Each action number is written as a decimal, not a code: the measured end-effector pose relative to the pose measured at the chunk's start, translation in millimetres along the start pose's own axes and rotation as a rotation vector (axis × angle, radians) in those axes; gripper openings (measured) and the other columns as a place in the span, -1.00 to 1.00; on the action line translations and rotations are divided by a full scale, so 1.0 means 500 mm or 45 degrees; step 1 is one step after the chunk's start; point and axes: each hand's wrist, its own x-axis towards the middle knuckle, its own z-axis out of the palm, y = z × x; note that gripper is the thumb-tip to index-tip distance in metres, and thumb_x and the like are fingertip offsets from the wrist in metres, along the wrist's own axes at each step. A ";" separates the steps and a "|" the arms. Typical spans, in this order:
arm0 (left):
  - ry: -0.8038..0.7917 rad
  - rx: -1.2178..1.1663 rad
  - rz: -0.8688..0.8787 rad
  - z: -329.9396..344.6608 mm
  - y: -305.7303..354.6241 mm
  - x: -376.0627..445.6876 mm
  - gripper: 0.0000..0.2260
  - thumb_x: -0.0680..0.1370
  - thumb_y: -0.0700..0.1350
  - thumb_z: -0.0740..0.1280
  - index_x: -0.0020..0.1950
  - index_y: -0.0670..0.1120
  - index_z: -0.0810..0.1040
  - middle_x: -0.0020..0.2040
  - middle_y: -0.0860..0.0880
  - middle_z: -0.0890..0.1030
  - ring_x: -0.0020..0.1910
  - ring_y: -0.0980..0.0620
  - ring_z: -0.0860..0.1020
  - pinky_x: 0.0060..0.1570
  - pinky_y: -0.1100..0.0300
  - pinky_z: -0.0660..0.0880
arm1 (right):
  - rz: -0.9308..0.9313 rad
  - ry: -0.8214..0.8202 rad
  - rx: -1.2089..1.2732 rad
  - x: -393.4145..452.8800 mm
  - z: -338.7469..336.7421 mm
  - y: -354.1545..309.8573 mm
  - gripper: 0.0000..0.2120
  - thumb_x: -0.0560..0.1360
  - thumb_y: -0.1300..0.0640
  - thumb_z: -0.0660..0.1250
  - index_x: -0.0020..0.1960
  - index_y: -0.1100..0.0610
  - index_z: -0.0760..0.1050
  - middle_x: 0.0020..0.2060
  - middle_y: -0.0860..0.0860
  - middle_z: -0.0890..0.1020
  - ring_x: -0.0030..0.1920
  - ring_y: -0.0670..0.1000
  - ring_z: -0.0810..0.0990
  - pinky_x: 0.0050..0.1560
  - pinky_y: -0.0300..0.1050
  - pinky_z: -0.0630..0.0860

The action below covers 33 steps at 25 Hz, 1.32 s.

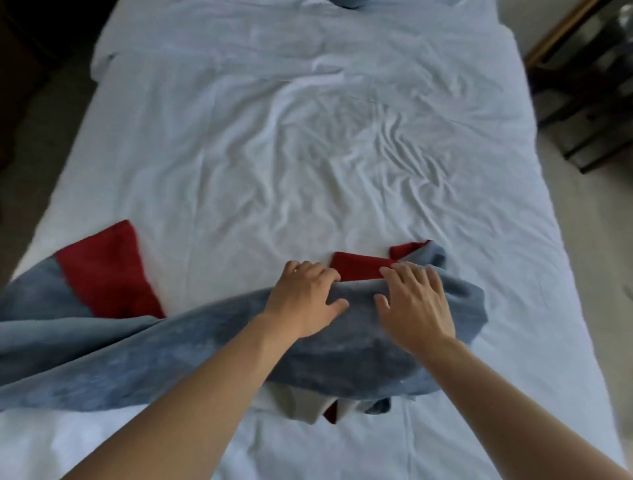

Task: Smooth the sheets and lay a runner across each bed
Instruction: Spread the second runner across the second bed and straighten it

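A grey-blue runner with red panels lies bunched across the near part of the bed, running from the left edge to right of centre. The white sheet under it is heavily creased in the middle. My left hand grips a fold of the runner, fingers curled over its far edge and thumb on the near side. Beside it, my right hand holds the same fold, fingers over the edge and thumb pressed on the grey cloth. A red panel shows at the left and another just beyond my fingers.
A pillow's edge shows at the head of the bed. Dark wooden furniture stands by the bed's right side, on a pale floor. The left side of the bed borders a dim floor.
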 end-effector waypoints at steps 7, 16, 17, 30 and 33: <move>0.033 0.069 -0.016 0.131 0.245 0.109 -0.44 0.53 0.37 0.04 0.18 -0.02 0.52 0.07 0.01 0.60 0.04 -0.03 0.55 0.20 -0.01 0.38 | 0.171 0.020 0.128 -0.103 0.049 0.286 -0.54 0.57 -0.20 0.17 0.32 0.06 0.47 0.23 0.00 0.57 0.37 0.08 0.39 0.52 0.19 0.10; -0.126 0.413 -0.480 0.169 0.400 0.400 -0.49 0.48 0.29 0.25 0.16 -0.11 0.54 0.05 -0.10 0.61 0.07 -0.14 0.56 0.09 -0.01 0.35 | 0.244 0.030 0.387 -0.127 0.137 0.540 -0.55 0.61 -0.14 0.13 0.40 0.06 0.41 0.29 -0.02 0.53 0.41 0.07 0.36 0.55 0.15 0.05; -0.246 0.470 -0.562 0.172 0.410 0.423 -0.53 0.48 0.24 0.31 0.16 -0.12 0.52 -0.02 -0.09 0.59 0.01 -0.13 0.55 0.07 0.00 0.33 | 0.259 0.018 0.411 -0.129 0.152 0.563 -0.55 0.61 -0.14 0.13 0.40 0.05 0.40 0.30 -0.03 0.53 0.42 0.07 0.36 0.55 0.15 0.04; -0.896 -0.162 -0.287 0.199 0.659 0.516 -0.74 0.36 0.20 0.26 -0.27 0.03 0.56 -0.21 0.02 0.61 -0.19 -0.04 0.54 -0.11 0.07 0.46 | 0.410 -0.009 0.566 -0.117 0.193 0.732 -0.51 0.59 -0.05 0.18 0.48 0.06 0.33 0.33 0.03 0.53 0.40 0.08 0.38 0.52 0.13 0.12; -0.899 0.256 -0.363 0.214 0.690 0.515 -0.31 0.15 0.59 0.23 -0.26 -0.03 0.60 -0.27 0.02 0.67 -0.28 0.00 0.60 -0.21 0.10 0.48 | 0.295 -0.166 0.636 -0.110 0.224 0.690 -0.43 0.56 -0.03 0.22 0.53 0.05 0.22 0.39 0.03 0.47 0.44 0.09 0.32 0.52 0.12 0.11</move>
